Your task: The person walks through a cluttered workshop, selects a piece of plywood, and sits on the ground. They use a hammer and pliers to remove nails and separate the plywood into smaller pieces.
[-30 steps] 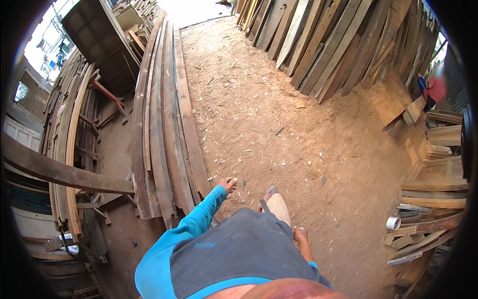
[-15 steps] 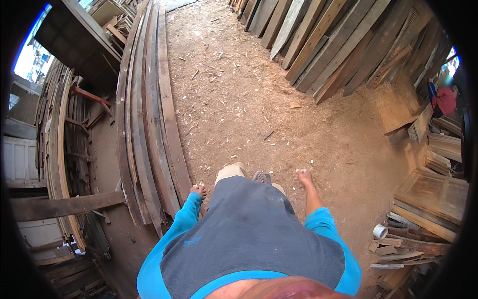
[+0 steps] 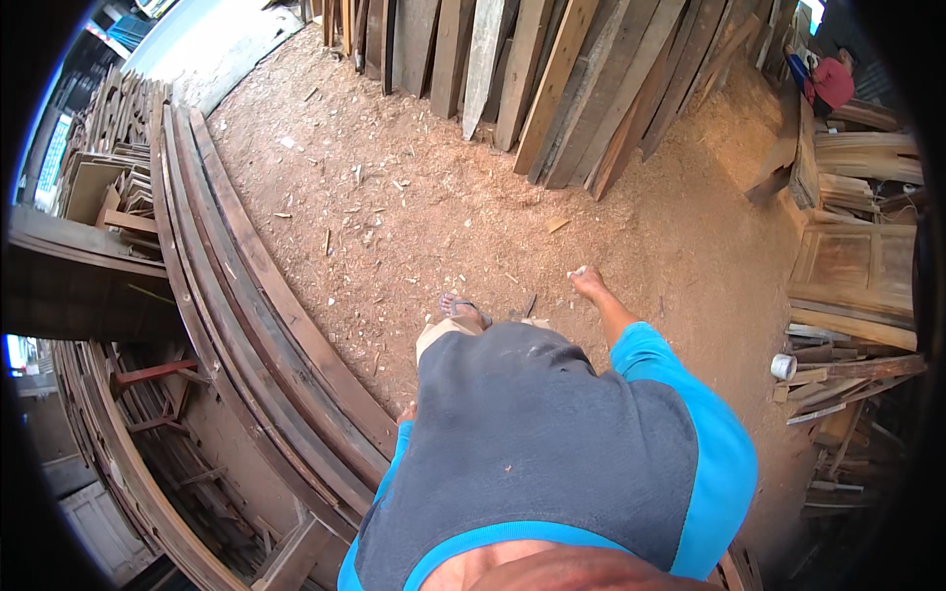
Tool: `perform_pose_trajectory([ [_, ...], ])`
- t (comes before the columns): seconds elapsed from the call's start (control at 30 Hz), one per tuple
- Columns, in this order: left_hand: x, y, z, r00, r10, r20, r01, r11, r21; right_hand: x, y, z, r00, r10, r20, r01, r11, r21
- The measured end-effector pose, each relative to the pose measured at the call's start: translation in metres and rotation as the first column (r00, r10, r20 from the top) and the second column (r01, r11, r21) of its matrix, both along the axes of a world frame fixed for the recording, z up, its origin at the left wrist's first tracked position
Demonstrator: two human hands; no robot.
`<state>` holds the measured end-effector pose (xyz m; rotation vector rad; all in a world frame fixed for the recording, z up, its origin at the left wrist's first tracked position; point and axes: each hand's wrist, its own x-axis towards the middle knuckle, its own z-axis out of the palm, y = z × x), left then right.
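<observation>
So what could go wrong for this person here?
1. The foot wears an open sandal on a floor strewn with wood scraps; a splinter or stumble seems possible.
2. The left hand swings close to the stacked planks; it could scrape their edges.
3. The leaning boards might slide if bumped.

Right hand (image 3: 587, 282) swung forward, loosely closed; left hand (image 3: 407, 413) low, mostly hidden.

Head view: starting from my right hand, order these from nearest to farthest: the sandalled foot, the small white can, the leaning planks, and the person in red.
From the right hand:
1. Sandalled foot, just to its left on the sawdust.
2. Leaning planks, ahead along the far wall.
3. Small white can, off to the right by the scrap wood; close to the planks in distance, so that order is loose.
4. Person in red, far upper right.
</observation>
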<state>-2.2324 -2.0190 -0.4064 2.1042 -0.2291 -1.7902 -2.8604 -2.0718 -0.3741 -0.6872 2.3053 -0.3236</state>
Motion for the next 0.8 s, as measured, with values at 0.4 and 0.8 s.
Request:
perform_pose_trajectory([
  [0.4, 0.034, -0.559, 0.055, 0.99, -0.089, 0.11, 0.132, 0.859, -0.495, 0.093, -0.196, 0.014, 0.886, -0.345, 0.31, 0.278, 0.929, 0.243],
  [0.8, 0.07, -0.612, 0.016, 0.994, -0.087, 0.073, 0.089, 0.996, -0.025, 0.018, -0.585, 0.053, 0.993, 0.089, 0.079, -0.056, 0.936, -0.347],
])
